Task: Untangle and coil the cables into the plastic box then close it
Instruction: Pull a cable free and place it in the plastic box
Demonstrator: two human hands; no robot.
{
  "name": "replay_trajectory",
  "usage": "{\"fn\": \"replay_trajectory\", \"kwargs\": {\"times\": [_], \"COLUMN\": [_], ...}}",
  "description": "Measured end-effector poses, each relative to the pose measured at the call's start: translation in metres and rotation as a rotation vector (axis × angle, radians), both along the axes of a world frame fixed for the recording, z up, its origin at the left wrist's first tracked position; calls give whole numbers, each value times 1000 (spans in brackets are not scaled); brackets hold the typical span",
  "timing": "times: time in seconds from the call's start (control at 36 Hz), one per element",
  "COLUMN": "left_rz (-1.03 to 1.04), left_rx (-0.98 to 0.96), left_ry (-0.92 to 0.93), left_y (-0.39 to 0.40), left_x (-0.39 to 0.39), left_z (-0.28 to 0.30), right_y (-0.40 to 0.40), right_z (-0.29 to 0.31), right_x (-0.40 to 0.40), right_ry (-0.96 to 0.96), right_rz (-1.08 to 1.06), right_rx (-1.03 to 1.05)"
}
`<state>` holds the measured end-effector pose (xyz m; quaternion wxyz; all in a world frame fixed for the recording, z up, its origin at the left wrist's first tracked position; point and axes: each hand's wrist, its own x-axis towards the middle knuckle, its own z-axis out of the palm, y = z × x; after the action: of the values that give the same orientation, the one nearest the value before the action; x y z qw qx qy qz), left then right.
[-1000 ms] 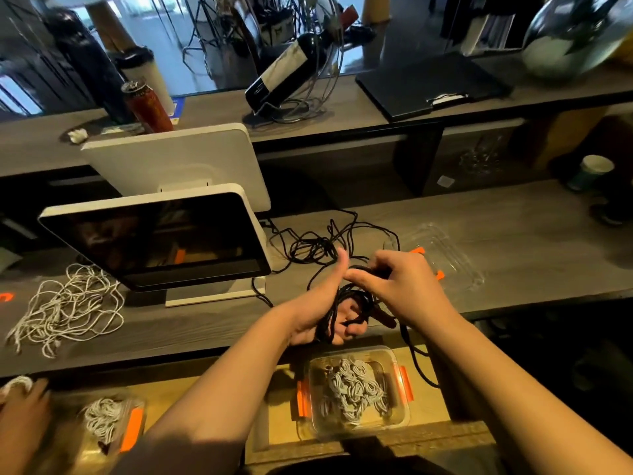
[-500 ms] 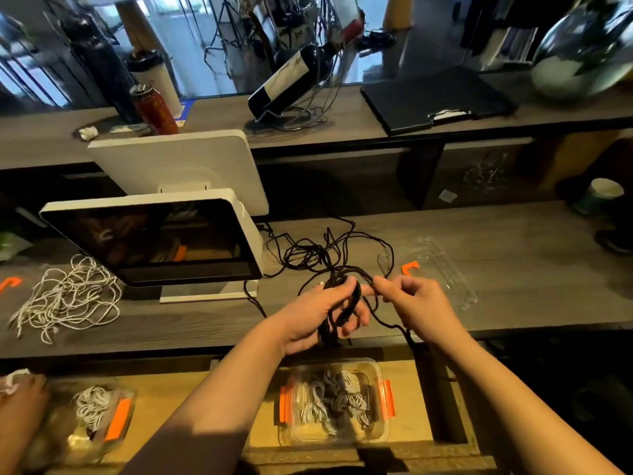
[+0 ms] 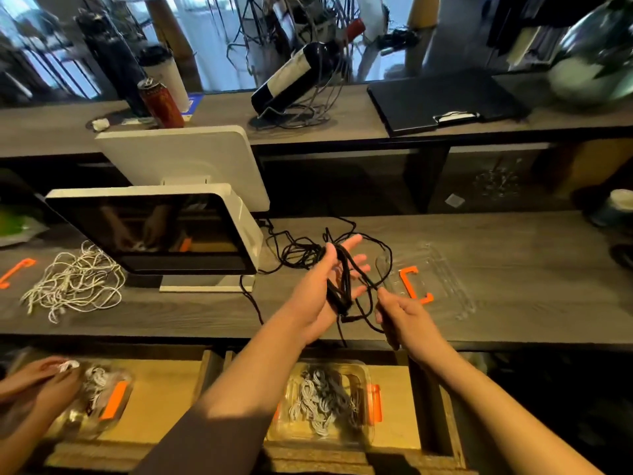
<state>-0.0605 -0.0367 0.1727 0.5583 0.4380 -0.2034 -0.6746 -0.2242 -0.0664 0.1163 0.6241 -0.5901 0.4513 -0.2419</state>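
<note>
Both forearms are bare to the wrist, the left hand and right hand ungloved, without rings or watch.

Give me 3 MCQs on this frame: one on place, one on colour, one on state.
1. Where does the clear lid lie?
A. on the counter, right of the hands
B. on the lower box
C. on the screen

2. What colour is the cable being coiled?
A. white
B. black
C. orange

3. How is the left hand?
A. a fist
B. flat on the counter
C. fingers straight, cable looped round it

Key: A, it rests on bare counter; B, dark loops; C, loops wrap the palm while the right hand pinches a strand.
</note>
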Motion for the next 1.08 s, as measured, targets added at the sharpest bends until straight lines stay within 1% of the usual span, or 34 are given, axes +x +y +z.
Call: {"fn": "replay_trajectory", "kwargs": {"times": [0.06,0.11,0.25,0.36,0.42,0.53,0.61,0.75,0.78,0.83,0.86,0.92,0.94,0.97,1.03,1.06,1.08], "left_rz": [130,260,497,568,579,621,686,773,779,767,744,661,601,523,301,182,66], "left_rx": [32,90,209,224,231,244,231,224,211,200,198,176,142,102,53,70,112], "left_ry": [158,221,292,224,149,-28,-182,-408,-446,-530,-575,-698,-785,-912,-1188,-1284,-1322], "left_y": [-6,-11,-18,-20,-21,-22,-21,-20,-19,-18,-18,-18,-16,-15,-13,-14,-15], "left_x": [-2,-2,4,12,18,30,35,33,31,29,28,25,22,19,14,13,13], "left_z": [-6,-15,-30,-32,-31,-27,-27,-24,-24,-24,-25,-26,-27,-30,-38,-44,-47], "right_y": [2,5,15,22,23,23,19,16,17,17,18,22,23,23,17,11,6], "right_z": [-6,-8,-5,3,7,15,19,25,28,30,29,28,28,28,30,31,34], "right_x": [3,5,9,18,23,27,28,28,28,27,27,28,29,29,30,30,29], "right_ry": [5,13,109,175,201,152,174,200,230,366,431,524,555,579,641,684,725], "right_rz": [23,72,224,370,423,517,588,619,612,583,574,623,662,698,748,768,786], "right_rx": [10,17,-19,-45,-49,89,118,156,118,-70,-165,-353,-448,-525,-631,-685,-741]}}
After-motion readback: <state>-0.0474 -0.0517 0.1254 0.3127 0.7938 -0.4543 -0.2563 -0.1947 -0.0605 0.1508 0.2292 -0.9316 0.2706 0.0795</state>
